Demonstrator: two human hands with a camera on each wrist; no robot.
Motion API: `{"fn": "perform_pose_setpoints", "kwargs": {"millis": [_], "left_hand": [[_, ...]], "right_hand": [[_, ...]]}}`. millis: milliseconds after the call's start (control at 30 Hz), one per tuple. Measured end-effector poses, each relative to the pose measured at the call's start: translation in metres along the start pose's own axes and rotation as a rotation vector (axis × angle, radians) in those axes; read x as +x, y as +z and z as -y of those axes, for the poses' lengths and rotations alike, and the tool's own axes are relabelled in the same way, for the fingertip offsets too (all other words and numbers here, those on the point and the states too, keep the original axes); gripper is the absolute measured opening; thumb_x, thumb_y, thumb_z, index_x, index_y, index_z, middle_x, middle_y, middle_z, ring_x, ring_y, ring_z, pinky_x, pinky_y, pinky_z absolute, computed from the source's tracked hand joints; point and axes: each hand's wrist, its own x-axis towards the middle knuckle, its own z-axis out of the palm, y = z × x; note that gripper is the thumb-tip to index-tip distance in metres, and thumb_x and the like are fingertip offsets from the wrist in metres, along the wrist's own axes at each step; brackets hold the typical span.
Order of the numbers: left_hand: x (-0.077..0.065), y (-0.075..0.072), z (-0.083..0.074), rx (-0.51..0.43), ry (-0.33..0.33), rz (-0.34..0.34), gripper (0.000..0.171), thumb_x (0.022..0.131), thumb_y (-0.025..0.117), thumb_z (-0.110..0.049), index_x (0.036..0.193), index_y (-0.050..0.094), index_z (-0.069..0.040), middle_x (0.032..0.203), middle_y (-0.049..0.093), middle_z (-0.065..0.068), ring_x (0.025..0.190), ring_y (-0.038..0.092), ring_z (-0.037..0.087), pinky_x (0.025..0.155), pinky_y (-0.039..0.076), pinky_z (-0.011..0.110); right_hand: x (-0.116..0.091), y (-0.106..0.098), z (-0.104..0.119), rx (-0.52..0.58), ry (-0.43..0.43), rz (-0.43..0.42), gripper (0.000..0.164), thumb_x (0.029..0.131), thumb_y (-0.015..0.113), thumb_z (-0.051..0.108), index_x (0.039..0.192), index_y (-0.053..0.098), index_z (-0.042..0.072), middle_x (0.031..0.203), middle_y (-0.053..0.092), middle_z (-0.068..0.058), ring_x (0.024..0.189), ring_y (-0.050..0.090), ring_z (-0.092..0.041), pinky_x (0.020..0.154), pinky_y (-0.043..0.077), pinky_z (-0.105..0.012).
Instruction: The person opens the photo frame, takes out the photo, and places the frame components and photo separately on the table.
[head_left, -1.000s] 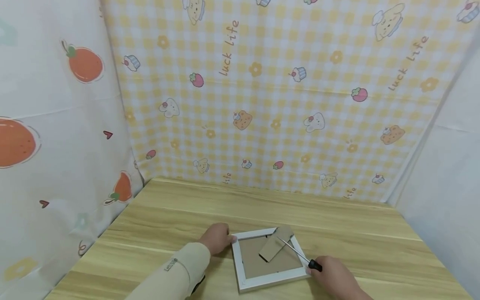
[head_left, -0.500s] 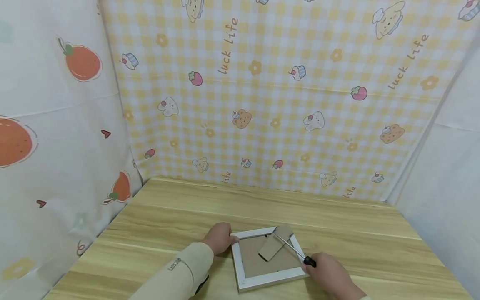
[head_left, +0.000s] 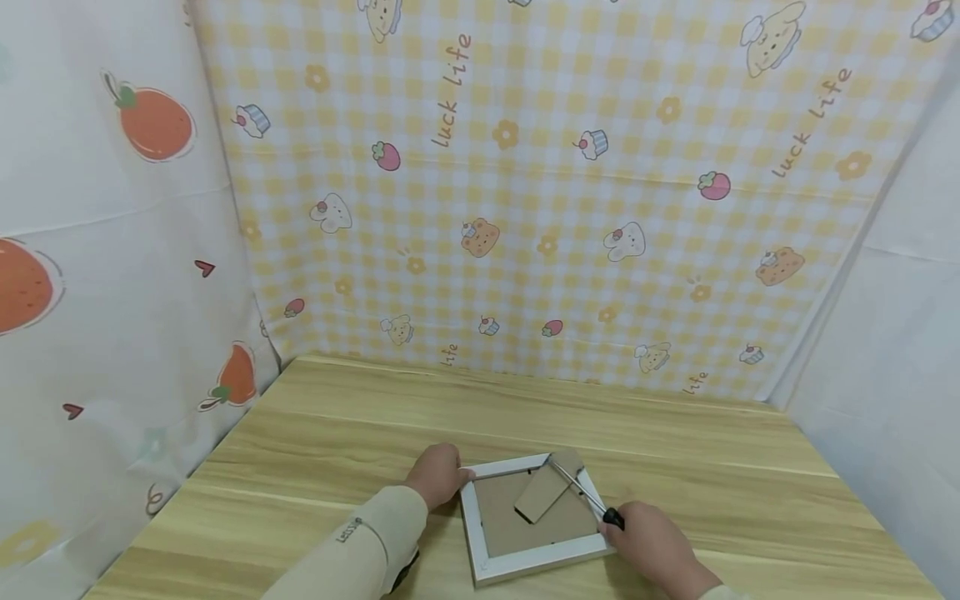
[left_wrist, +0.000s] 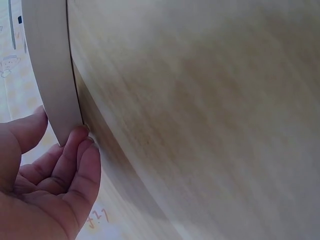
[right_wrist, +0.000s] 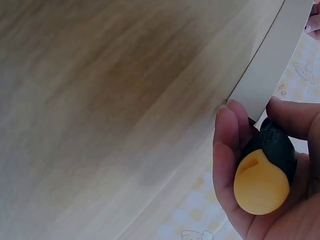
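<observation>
A white picture frame (head_left: 540, 564) lies back side up on the table, with a brown cardboard backing (head_left: 498, 517) and a cardboard stand (head_left: 546, 492) across it. My left hand (head_left: 437, 477) pinches the frame's far left corner; in the left wrist view the thumb (left_wrist: 32, 131) presses one face and curled fingers the outer edge. My right hand (head_left: 652, 542) holds a screwdriver (head_left: 588, 495), its shaft reaching over the frame to the stand's upper end. The yellow and dark handle (right_wrist: 262, 182) sits in that palm, while thumb and fingertips touch the frame's near right corner.
The wood-grain table (head_left: 360, 408) extends around the frame. Behind it hangs a yellow checked cloth (head_left: 525, 192). White cloths with fruit prints (head_left: 112, 292) on the left and plain white (head_left: 877, 350) on the right close off the sides.
My right hand has shifted slightly up and left with the screwdriver, coming against the frame's corner. The screwdriver tip has moved toward the stand's upper left edge. My left hand keeps its hold.
</observation>
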Motion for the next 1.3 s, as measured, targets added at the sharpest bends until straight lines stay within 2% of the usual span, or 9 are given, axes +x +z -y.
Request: {"fn": "perform_pose_setpoints", "kwargs": {"millis": [300, 633, 1100, 1300], "left_hand": [[-0.003, 0.000, -0.005, 0.013, -0.020, 0.037, 0.036, 0.088, 0.069, -0.018, 0.062, 0.048, -0.006, 0.056, 0.039, -0.001, 0.052, 0.037, 0.012, 0.049, 0.034, 0.024], [-0.005, 0.001, -0.008, 0.037, -0.007, -0.008, 0.029, 0.086, 0.072, -0.016, 0.069, 0.054, -0.001, 0.060, 0.044, 0.002, 0.056, 0.041, 0.015, 0.055, 0.041, 0.030], [-0.014, 0.000, -0.010, 0.009, -0.026, -0.012, 0.030, 0.085, 0.073, -0.014, 0.067, 0.053, -0.001, 0.058, 0.041, 0.000, 0.053, 0.038, 0.013, 0.050, 0.036, 0.026], [-0.018, 0.000, -0.011, -0.019, -0.035, -0.010, 0.032, 0.084, 0.073, -0.014, 0.065, 0.050, -0.003, 0.058, 0.039, 0.000, 0.053, 0.036, 0.014, 0.050, 0.035, 0.026]], "right_hand": [[0.000, -0.002, 0.000, -0.020, 0.005, -0.002, 0.038, 0.088, 0.068, 0.023, 0.060, 0.045, 0.012, 0.053, 0.036, 0.003, 0.048, 0.033, -0.012, 0.047, 0.027, -0.025], [0.007, -0.003, -0.005, -0.067, -0.025, 0.013, 0.033, 0.088, 0.068, 0.024, 0.064, 0.049, 0.011, 0.056, 0.040, 0.002, 0.050, 0.037, -0.014, 0.048, 0.030, -0.027], [0.015, -0.006, -0.007, -0.094, -0.087, -0.029, 0.033, 0.086, 0.071, 0.021, 0.064, 0.049, 0.011, 0.056, 0.042, 0.002, 0.052, 0.039, -0.014, 0.049, 0.031, -0.029], [0.019, -0.008, -0.006, -0.113, -0.101, -0.019, 0.032, 0.086, 0.070, 0.020, 0.065, 0.049, 0.010, 0.057, 0.043, 0.001, 0.053, 0.039, -0.015, 0.050, 0.033, -0.029]]}}
